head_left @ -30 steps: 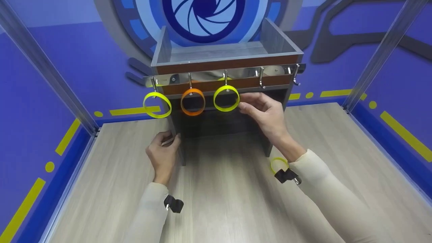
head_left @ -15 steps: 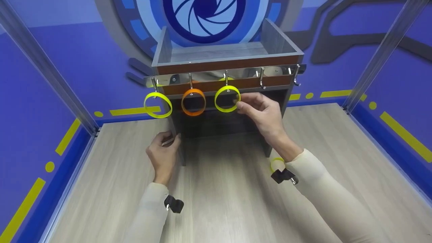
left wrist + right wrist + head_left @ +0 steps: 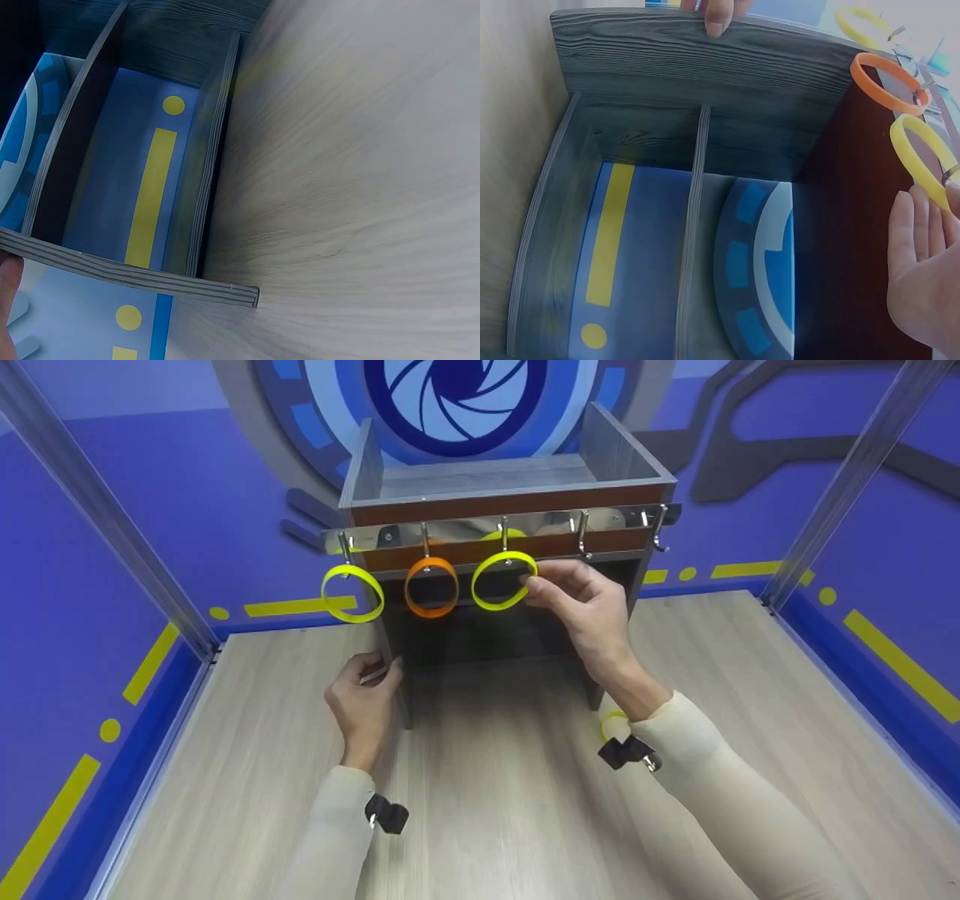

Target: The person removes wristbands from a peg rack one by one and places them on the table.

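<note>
My right hand (image 3: 589, 611) pinches the right edge of a thin yellow ring (image 3: 495, 607) between thumb and fingertips. This ring hangs at the third hook (image 3: 505, 536) of a metal rail. To its left, an orange ring (image 3: 430, 616) and another yellow ring (image 3: 351, 619) hang on the first two hooks. My left hand (image 3: 363, 701) grips the front edge of the grey wooden shelf unit's left side panel (image 3: 405, 709). In the right wrist view, its fingertip (image 3: 718, 19) lies over that panel's edge.
Two hooks to the right, the fourth (image 3: 583, 536) and fifth (image 3: 660, 529), carry no ring. A further yellow ring (image 3: 613, 713) lies on the wood-grain table (image 3: 495, 810), partly hidden by my right wrist. An open tray top (image 3: 480, 476) crowns the unit. Blue printed walls surround it.
My right hand has shifted slightly left, its thumb now over the third ring's edge, and that ring has turned a little. My left hand stays in place.
</note>
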